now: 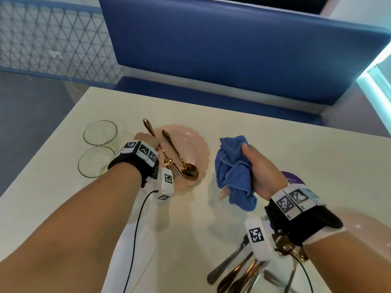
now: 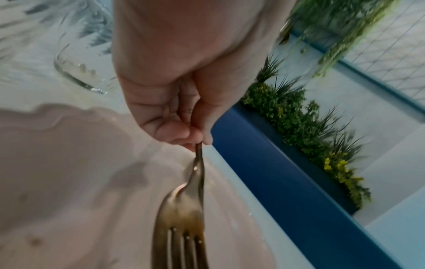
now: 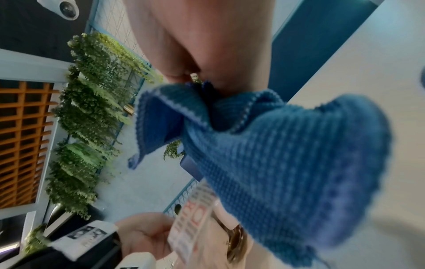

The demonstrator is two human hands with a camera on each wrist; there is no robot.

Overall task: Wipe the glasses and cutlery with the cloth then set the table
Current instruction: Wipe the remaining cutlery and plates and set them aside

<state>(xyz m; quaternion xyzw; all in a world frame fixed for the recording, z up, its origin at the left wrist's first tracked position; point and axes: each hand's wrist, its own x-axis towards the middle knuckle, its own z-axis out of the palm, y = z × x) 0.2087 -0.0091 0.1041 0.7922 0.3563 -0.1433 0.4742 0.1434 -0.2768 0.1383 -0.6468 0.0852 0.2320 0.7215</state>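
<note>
My left hand (image 1: 148, 142) grips the handle of a gold fork (image 1: 169, 163) over the pink scalloped plate (image 1: 194, 144); its tines point toward me in the left wrist view, fork (image 2: 184, 209). A gold spoon (image 1: 182, 161) lies on the same plate beside the fork. My right hand (image 1: 258, 172) holds a bunched blue cloth (image 1: 232, 172) above the table, to the right of the plate; the cloth (image 3: 287, 163) hangs from the fingers with a paper label (image 3: 190, 218). Two clear glasses (image 1: 100, 132) (image 1: 93, 161) stand left of the plate.
A pile of silver and gold cutlery (image 1: 243, 269) lies near me at the right, beside a second pink plate (image 1: 368, 235). A purple sticker (image 1: 293, 179) is on the cream table (image 1: 296, 144). A blue bench (image 1: 232, 49) stands across the far edge.
</note>
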